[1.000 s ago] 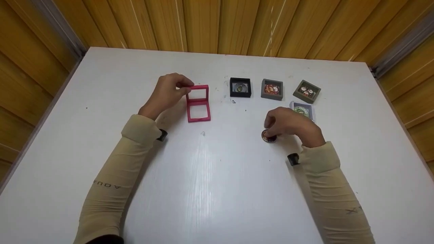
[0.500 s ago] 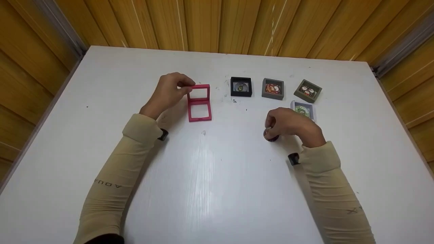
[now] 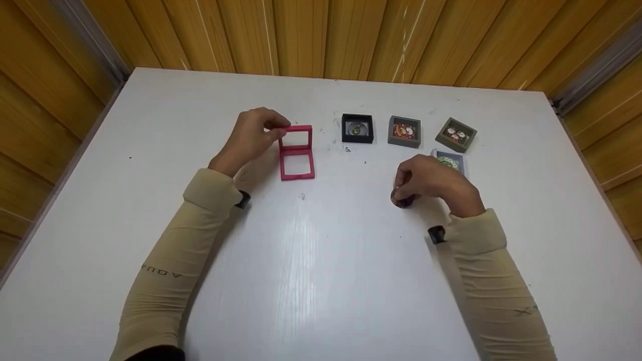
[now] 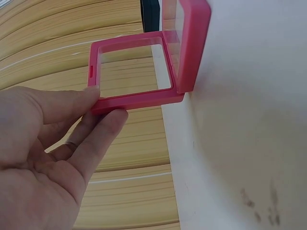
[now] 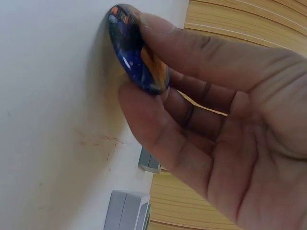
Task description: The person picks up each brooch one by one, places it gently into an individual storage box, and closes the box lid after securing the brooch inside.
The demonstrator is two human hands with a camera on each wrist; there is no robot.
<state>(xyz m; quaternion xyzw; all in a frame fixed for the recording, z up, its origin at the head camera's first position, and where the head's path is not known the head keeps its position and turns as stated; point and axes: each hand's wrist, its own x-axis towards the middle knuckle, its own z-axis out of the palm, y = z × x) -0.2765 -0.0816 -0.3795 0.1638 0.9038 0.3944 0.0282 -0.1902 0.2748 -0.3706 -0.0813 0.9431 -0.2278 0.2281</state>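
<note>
In the head view my left hand pinches the upper left corner of a pink hinged display frame. One half of the frame lies flat on the table and the other stands up, each with a clear window. The left wrist view shows thumb and fingertips on the corner of the raised half. Further right, my right hand pinches a round glossy picture disc by its edges. In the right wrist view the disc is tilted on edge, dark blue with orange parts; its far face is hidden.
Across the back of the white table stand a black box frame, a grey one and a turned olive-grey one, each with a round picture inside. A pale lilac frame is partly behind my right hand.
My right fingers have closed on the disc's edges and tipped it up from lying nearly flat. My left hand and the pink frame stay nearly still.
</note>
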